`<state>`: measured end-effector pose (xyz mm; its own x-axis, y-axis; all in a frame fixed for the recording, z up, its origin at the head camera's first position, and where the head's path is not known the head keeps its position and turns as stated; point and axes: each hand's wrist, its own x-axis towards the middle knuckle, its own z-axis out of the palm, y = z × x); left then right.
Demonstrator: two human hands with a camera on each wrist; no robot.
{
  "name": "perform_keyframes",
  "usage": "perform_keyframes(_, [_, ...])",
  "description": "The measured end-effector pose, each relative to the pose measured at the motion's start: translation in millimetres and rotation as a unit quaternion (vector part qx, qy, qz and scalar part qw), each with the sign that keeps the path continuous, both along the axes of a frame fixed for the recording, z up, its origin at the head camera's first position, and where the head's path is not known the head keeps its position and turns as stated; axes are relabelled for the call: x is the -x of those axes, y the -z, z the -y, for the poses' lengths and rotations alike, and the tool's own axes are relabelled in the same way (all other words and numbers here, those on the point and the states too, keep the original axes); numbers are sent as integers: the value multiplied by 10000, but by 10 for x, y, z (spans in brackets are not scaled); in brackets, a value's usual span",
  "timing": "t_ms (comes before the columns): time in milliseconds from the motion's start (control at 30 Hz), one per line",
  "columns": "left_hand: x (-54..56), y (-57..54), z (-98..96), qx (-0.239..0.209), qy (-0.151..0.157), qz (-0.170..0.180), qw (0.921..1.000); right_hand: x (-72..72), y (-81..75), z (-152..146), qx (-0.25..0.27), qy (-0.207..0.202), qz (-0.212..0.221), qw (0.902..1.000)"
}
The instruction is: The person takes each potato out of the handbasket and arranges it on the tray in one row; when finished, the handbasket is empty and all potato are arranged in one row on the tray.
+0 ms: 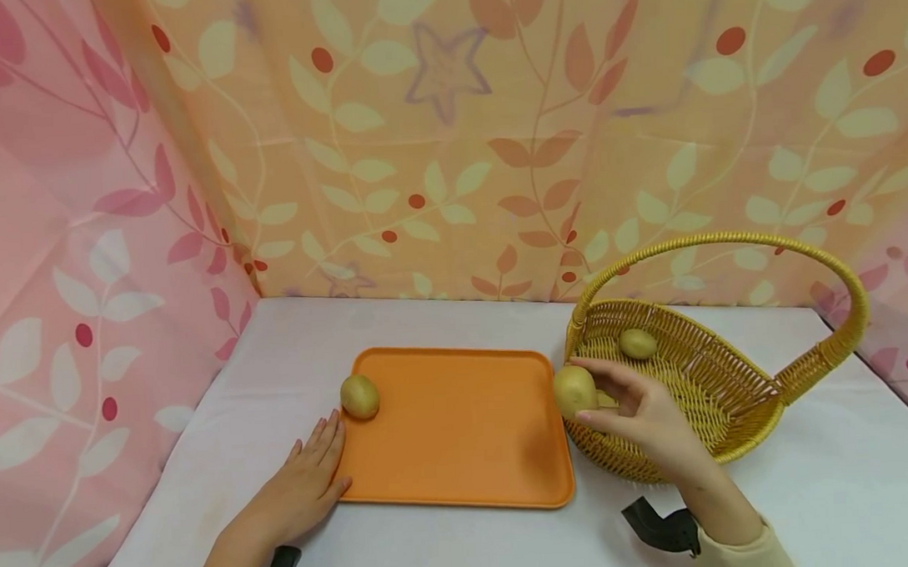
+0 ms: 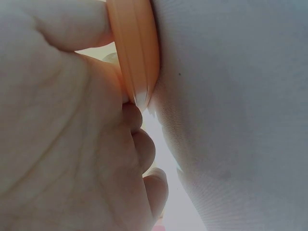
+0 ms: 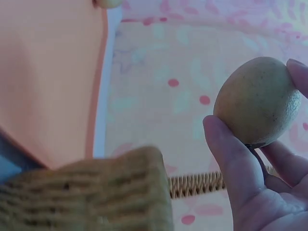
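My right hand (image 1: 650, 418) pinches a potato (image 1: 574, 391) between thumb and fingertips, beside the near-left rim of the wicker basket (image 1: 700, 346). In the right wrist view the held potato (image 3: 257, 102) shows as a smooth oval, with the basket's woven edge below. Another potato (image 1: 638, 344) lies inside the basket, and part of a further one shows behind my right fingers. At the left, my left hand (image 1: 299, 485) rests its extended fingers along the side of the orange tray (image 1: 459, 425). A potato (image 1: 359, 396) sits at the tray's upper-left edge, just beyond those fingertips.
The basket's tall arched handle (image 1: 723, 239) rises above its right side. A white cloth (image 1: 433, 547) covers the table. Behind it hangs a patterned orange curtain (image 1: 451, 192), with pink fabric (image 1: 86, 288) along the left. Black straps (image 1: 661, 526) circle both wrists.
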<state>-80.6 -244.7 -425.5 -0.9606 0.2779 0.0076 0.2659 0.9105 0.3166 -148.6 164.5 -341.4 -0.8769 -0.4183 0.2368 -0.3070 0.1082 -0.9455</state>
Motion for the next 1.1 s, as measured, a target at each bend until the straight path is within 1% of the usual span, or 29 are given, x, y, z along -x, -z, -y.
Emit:
perform_keyframes(133, [3, 17, 5, -7, -10, 12, 10000, 10, 16, 83, 285, -236, -51, 9993])
perform_keyframes(200, [5, 24, 5, 5, -1, -6, 10000, 16, 21, 128, 320, -302, -115, 9990])
perform_keyframes(333, [10, 26, 1, 21, 21, -33, 10000, 24, 25, 240, 279, -319, -97, 9991])
perform_keyframes(400, [10, 18, -1, 15, 3, 10, 10000, 35, 29, 319, 243, -321, -38, 9992])
perform_keyframes(533, [8, 3, 5, -6, -14, 34, 10000, 78, 56, 516, 358, -502, 190, 9979])
perform_keyframes(633, [8, 3, 11, -30, 13, 12, 10000, 117, 99, 673, 464, -657, 436, 9958])
perform_keyframes(733, [7, 2, 6, -53, 41, 43, 10000, 168, 163, 823, 418, -737, 522, 9950])
perform_keyframes(833, [7, -7, 0, -51, 46, 47, 10000, 231, 238, 972, 246, -723, 610, 9952])
perform_keyframes(933, [4, -19, -6, -27, 51, 39, 10000, 294, 309, 1124, 60, -618, 684, 9957])
perform_keyframes(1100, [-7, -40, -6, -11, 29, 94, 10000, 391, 400, 1369, 41, -442, 685, 9967])
